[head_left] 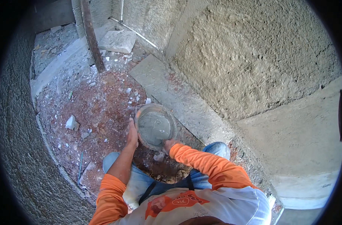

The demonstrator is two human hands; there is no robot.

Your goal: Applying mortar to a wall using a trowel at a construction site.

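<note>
A round bucket (173, 119) sits between my knees, holding wet grey cement mix (153, 125) with a smooth, shiny surface. My left hand (132, 134) lies along the bucket's left side, fingers pointing away from me, gripping its wall. At the near right rim is my right hand (171, 145), its fingers curled closed. Whether they clasp the rim or a tool handle is hidden. A thin wire handle (136, 109) shows at the bucket's far left edge. Under the near side of the bucket is a dark, rough-edged round base (161, 170).
Reddish dirt (99, 101) with white rubble covers the ground at left, including a pale chunk (72, 123). A wooden post (90, 37) leans beyond it, near a broken slab (118, 40). A flat board (171, 92) runs along the rough plastered wall (249, 60) at right.
</note>
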